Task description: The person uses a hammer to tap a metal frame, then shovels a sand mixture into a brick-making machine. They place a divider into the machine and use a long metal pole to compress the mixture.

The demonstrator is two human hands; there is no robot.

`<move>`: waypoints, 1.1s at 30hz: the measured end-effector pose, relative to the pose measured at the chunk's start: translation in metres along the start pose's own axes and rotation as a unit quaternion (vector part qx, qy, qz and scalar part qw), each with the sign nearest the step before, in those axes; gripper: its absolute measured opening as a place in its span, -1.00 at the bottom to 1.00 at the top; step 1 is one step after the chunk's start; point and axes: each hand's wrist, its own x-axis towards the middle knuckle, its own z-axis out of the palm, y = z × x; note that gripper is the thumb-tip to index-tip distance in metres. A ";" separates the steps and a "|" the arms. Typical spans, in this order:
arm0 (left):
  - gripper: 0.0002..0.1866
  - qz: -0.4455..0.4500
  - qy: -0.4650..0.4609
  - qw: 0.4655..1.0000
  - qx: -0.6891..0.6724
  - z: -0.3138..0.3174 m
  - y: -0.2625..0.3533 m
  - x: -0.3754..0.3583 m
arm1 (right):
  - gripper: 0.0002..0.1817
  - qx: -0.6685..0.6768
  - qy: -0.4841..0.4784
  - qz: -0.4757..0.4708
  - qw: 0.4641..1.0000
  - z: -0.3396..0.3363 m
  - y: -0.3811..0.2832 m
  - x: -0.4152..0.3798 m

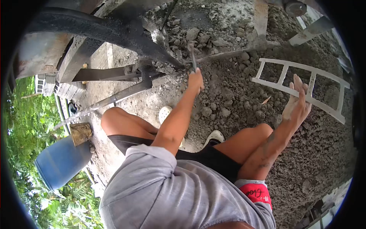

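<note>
My left hand is closed round the handle of a hammer-like tool. The far end of the tool is over the rubble at the top centre. On the right, my right hand grips the near bar of a pale, ladder-shaped frame, with fingers reaching over it. The frame is dusty, has several openings and slants above the crumbly grey soil.
Dark metal beams cross the upper left, with a thinner bar below. A blue barrel lies tilted at the left beside a wooden block. Stacked grey blocks stand behind. My shoes are on the ground between my knees.
</note>
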 end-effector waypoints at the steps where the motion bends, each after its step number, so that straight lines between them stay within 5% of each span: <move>1: -0.52 0.001 -0.023 0.999 0.026 -0.008 -0.026 -0.020 | -0.71 0.000 -0.007 0.012 1.000 -0.002 0.005 0.001; 4: -0.49 0.047 -0.023 0.986 0.161 -0.029 -0.078 -0.029 | -0.68 0.026 -0.027 0.034 0.999 0.014 0.014 0.011; 6: -0.46 0.262 0.047 0.903 0.337 -0.049 -0.094 -0.014 | -0.65 0.098 -0.015 0.072 0.992 0.030 0.030 0.021; 7: -0.46 0.267 0.035 0.900 0.342 -0.054 -0.088 -0.025 | -0.73 0.099 -0.007 0.060 0.993 0.046 0.037 0.025; 10: -0.47 0.216 -0.019 0.917 0.336 -0.076 -0.079 -0.071 | -0.81 0.145 -0.016 0.066 0.987 0.087 0.075 0.015; 12: -0.53 -0.049 -0.117 0.963 0.237 -0.079 -0.083 -0.070 | -0.81 0.220 -0.040 0.131 0.966 0.109 0.114 0.008; 13: -0.53 -0.051 -0.126 0.960 0.246 -0.080 -0.094 -0.055 | -0.83 0.228 -0.040 0.151 0.961 0.121 0.135 0.002; 16: -0.58 -0.003 -0.149 0.891 0.429 -0.078 -0.124 -0.005 | -0.83 0.190 -0.058 0.186 0.962 0.144 0.192 -0.021; 18: -0.61 0.258 -0.047 0.839 0.477 -0.069 -0.127 0.001 | -0.78 0.144 -0.096 0.229 0.958 0.155 0.202 -0.044; 22: -0.61 0.187 -0.094 0.801 0.561 -0.063 -0.115 -0.017 | -0.76 0.116 -0.151 0.193 0.963 0.179 0.246 -0.080; 24: -0.60 0.332 -0.205 0.781 0.488 -0.086 -0.125 -0.010 | -0.79 0.028 -0.136 0.110 0.984 0.193 0.262 -0.082; 25: -0.60 0.329 -0.203 0.777 0.497 -0.100 -0.123 -0.019 | -0.80 0.004 -0.134 0.113 0.985 0.194 0.267 -0.084; 27: -0.58 0.124 -0.192 0.807 0.545 -0.111 -0.081 -0.070 | -0.81 -0.012 -0.125 0.114 0.985 0.193 0.264 -0.080; 30: -0.57 0.031 -0.146 0.840 0.521 -0.141 -0.044 -0.118 | -0.79 0.038 -0.108 0.145 0.983 0.184 0.261 -0.066; 33: -0.61 -0.034 -0.123 0.891 0.436 -0.164 -0.018 -0.146 | -0.83 -0.072 -0.077 0.105 0.989 0.161 0.234 -0.044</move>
